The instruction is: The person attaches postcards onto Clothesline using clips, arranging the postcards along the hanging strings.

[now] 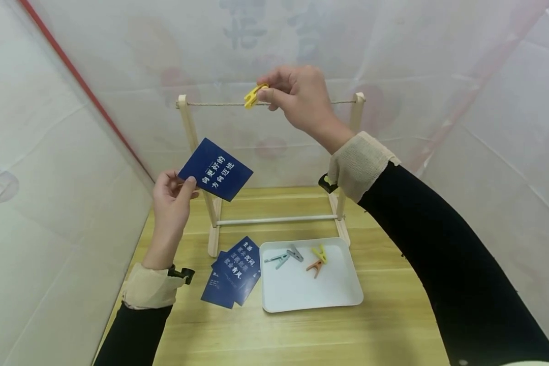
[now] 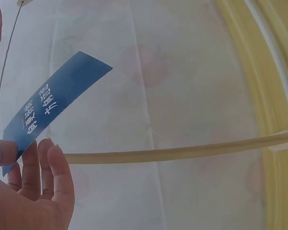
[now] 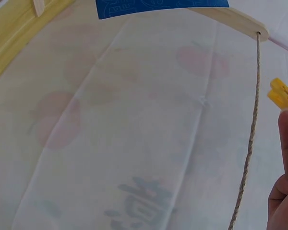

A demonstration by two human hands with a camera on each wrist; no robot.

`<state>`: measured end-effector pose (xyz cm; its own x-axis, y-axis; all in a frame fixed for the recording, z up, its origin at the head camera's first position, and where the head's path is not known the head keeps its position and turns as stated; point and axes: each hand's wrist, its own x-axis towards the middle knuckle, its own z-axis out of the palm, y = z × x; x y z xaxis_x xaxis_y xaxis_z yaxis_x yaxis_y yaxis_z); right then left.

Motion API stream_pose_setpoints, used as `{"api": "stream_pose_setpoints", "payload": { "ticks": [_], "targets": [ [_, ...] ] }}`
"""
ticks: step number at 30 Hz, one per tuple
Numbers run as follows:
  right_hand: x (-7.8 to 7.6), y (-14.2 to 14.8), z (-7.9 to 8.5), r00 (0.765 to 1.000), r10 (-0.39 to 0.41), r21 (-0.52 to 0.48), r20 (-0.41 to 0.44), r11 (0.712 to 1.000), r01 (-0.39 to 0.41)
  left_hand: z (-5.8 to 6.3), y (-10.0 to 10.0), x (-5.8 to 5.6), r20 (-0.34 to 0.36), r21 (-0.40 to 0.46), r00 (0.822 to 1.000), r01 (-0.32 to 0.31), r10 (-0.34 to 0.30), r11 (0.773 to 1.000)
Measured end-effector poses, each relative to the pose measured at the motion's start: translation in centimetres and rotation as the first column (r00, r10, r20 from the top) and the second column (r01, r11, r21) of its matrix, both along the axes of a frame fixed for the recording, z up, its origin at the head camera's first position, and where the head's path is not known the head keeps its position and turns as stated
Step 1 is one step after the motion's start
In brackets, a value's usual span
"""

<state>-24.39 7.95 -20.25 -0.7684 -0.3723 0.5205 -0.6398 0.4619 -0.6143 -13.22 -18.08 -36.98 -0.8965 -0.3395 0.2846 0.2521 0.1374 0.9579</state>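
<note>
My left hand [image 1: 171, 203] pinches a dark blue card [image 1: 216, 169] with white writing by its lower left corner, thumb on the printed face. The card is tilted and held up in front of the wooden rack's left post [image 1: 189, 124]. Up at the rope [image 1: 215, 104], my right hand [image 1: 302, 96] pinches a yellow clothespin [image 1: 254, 95] between thumb and fingers. That clothespin overlaps the rope in the head view; in the right wrist view the yellow clothespin [image 3: 282, 96] appears to the side of the rope [image 3: 252, 124].
A white tray [image 1: 311, 297] on the wooden table [image 1: 302, 335] holds several clothespins, among them an orange clothespin [image 1: 315, 268]. Overlapping blue cards [image 1: 238, 272] lie left of the tray. The rack's white lower bar [image 1: 276, 220] runs behind it. Pale cloth walls [image 1: 498, 193] surround the table.
</note>
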Motion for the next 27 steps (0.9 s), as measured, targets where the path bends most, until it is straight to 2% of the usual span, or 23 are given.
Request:
{"api": "stream_pose_setpoints", "payload": {
  "ticks": [9,20,27],
  "targets": [
    [-0.8,-1.1,-0.1,0.998,-0.032,0.004,0.05,0.999,0.032,0.7,0.0,-0.8,-0.028,0.027,1.0,0.007,-0.007,1.0],
    [-1.5,-3.2,-0.9,0.99,-0.041,0.036,0.132,0.999,0.037,0.8,-0.5,-1.6,-0.042,0.038,0.999,0.002,0.0,0.999],
    [-1.8,-4.5,-0.7,0.992,-0.056,0.084,0.116,0.995,0.046,1.1,-0.7,-1.7,-0.008,0.018,1.0,-0.005,0.005,1.0]
  ]
}}
